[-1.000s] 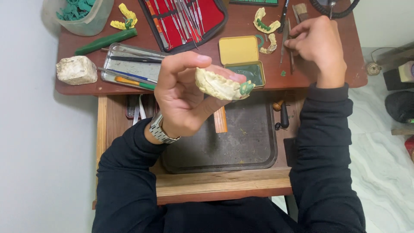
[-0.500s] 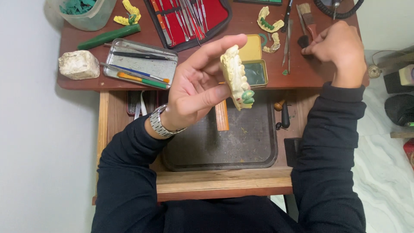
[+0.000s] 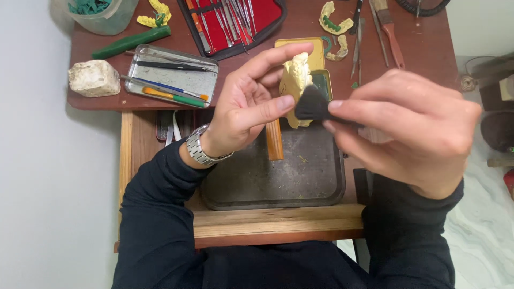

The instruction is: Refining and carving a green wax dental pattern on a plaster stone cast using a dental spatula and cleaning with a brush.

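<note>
Presently left hand [image 3: 246, 107] pinches yellow dental cast [image 3: 296, 80] upright between thumb and fingers, above dark tray [image 3: 257, 182]. Right hand [image 3: 412, 128], at 3 o'clock of cast, grips dark brush [image 3: 313, 106], bristles touching cast.

Metal tin [image 3: 206, 80] with tools, red instrument case [image 3: 267, 13], white stone [image 3: 93, 77], dark tray [image 3: 300, 176].

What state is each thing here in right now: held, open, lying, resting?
Left hand: gripping the plaster cast.
Plaster cast: held up on edge, brush touching it.
Right hand: pinching the brush.
Brush: bristles against the cast.
Metal tin: open, tools lying inside.
Red tool case: open.
</note>
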